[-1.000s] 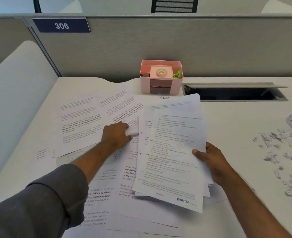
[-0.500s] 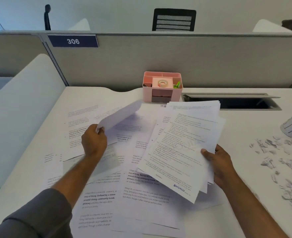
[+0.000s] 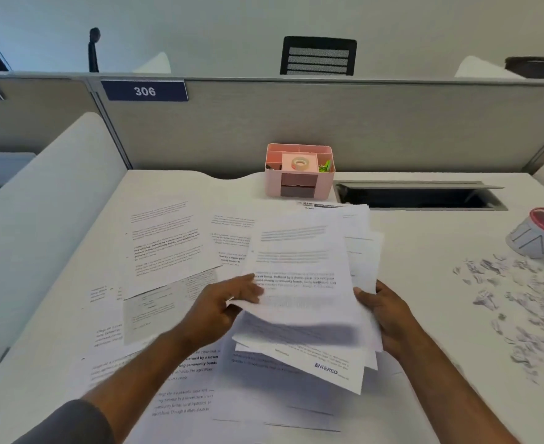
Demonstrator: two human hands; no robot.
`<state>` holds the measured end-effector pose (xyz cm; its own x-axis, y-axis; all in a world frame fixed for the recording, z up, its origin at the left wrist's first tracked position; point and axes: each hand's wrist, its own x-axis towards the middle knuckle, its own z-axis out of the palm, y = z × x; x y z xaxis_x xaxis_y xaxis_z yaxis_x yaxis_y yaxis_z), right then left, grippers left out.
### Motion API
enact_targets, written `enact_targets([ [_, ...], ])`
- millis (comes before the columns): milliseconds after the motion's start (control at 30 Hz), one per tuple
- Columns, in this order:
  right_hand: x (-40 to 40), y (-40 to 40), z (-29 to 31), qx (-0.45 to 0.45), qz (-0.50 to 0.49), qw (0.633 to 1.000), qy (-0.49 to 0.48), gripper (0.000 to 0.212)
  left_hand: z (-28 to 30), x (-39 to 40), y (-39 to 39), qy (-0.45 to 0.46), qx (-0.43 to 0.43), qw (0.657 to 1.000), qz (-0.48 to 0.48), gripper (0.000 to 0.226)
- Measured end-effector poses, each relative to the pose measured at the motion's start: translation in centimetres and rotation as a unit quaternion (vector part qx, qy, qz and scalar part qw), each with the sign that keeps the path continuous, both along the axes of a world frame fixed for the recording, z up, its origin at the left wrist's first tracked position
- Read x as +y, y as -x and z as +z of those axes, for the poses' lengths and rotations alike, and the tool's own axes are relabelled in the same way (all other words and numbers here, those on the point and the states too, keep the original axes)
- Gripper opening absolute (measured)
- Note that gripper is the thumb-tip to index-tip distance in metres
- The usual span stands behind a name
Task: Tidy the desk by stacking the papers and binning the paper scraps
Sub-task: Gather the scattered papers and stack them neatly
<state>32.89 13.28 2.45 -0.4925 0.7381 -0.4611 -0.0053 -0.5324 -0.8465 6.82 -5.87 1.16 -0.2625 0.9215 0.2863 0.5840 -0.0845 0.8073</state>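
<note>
A loose stack of printed papers (image 3: 305, 318) is held above the white desk (image 3: 424, 238) in front of me. My right hand (image 3: 389, 318) grips the stack's right edge. My left hand (image 3: 222, 302) holds the top sheet (image 3: 296, 267) by its lower left corner, laid on the stack. Several more printed sheets (image 3: 165, 241) lie spread flat over the left and near parts of the desk. Torn paper scraps (image 3: 520, 302) are scattered at the right. A small white bin with a pink rim (image 3: 536, 235) stands tilted at the right edge.
A pink desk organiser (image 3: 299, 171) with a tape roll stands at the back centre. Beside it is an open cable slot (image 3: 418, 195) in the desk. Grey partition panels (image 3: 360, 123) close the back, and a white curved panel (image 3: 40, 219) closes the left.
My left hand picked a sheet from the left of the desk, lifted it and brought it right onto the stack. The stack stayed in my right hand.
</note>
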Motion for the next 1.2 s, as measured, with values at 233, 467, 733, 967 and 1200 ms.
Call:
enact_targets([
  [233,-0.5,-1.1,-0.1,0.051,0.002,0.997,0.053,0.026,0.5,-1.1,1.2,0.097,0.082,0.989,-0.073,0.033],
  [467,-1.5,-1.6,0.5,0.108,0.014,0.993,0.050,0.035,0.8,-1.4,3.5,0.057,-0.210,0.952,0.215,0.072],
  [733,-3.0,-1.5,1.7,0.127,0.066,0.989,0.043,0.036,3.3,0.9,1.3,0.202,-0.614,0.763,-0.026,0.055],
  [967,-3.3,-1.0,4.1,0.064,0.119,0.990,-0.034,0.036,5.1,2.7,-0.7,0.195,-0.534,0.821,0.057,0.038],
  [1200,-3.0,0.3,7.0,0.013,0.050,0.978,-0.200,0.026,8.3,2.9,-1.5,0.092,-0.430,0.896,0.055,0.045],
])
